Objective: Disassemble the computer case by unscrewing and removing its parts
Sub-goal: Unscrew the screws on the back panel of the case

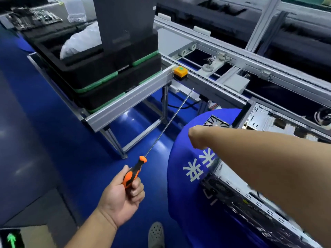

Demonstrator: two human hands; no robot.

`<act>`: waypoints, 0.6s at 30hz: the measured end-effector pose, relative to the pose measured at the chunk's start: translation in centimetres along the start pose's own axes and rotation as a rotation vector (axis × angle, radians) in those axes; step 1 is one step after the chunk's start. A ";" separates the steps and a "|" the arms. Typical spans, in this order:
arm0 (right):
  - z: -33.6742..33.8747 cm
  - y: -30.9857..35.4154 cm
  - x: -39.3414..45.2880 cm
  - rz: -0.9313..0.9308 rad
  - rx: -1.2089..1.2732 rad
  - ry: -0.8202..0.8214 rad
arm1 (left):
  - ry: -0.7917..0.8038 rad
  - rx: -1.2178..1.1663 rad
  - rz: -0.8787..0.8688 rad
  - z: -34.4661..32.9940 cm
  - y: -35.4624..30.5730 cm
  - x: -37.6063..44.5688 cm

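Computer case (265,122) is seen open on the conveyor line (215,81); beside it, a long screwdriver (133,173) is gripped in the left hand (121,199), kept clear, while the right hand (197,136), bunched, is stretched out, contents indiscernible.

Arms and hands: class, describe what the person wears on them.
Both forearms are bare to the frame's edge, with no sleeves showing. The left hand wears no glove, ring or watch. The right hand is mostly hidden, so I cannot tell.
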State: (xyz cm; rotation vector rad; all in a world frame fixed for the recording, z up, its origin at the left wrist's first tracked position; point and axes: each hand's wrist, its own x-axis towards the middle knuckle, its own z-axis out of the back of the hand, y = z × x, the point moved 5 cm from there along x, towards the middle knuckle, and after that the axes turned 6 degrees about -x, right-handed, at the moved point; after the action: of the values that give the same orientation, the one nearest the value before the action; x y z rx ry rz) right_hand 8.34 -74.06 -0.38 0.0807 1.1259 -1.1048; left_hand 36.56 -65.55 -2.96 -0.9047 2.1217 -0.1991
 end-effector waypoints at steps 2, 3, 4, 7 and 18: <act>-0.4 -0.3 0.0 -0.068 0.150 0.007 | 0.009 0.000 0.032 0.0 -0.5 1.2; -0.7 -0.6 0.5 -0.096 0.138 0.003 | 0.012 0.001 0.046 0.1 -0.8 1.8; -1.0 -0.3 0.7 -0.035 0.050 0.031 | 0.015 0.002 0.059 0.1 -1.0 2.3; -1.4 0.0 0.6 0.006 0.061 0.096 | 0.026 0.016 0.091 -0.1 -1.5 3.8; -1.5 -0.4 0.6 -0.064 0.152 0.138 | 0.120 0.072 0.183 -1.4 -2.5 6.8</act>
State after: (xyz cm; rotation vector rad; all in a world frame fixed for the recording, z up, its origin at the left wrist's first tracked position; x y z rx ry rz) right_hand 6.96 -73.84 -1.38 0.2442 1.1727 -1.2565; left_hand 33.99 -72.14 -5.14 -0.6671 2.2786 -0.2394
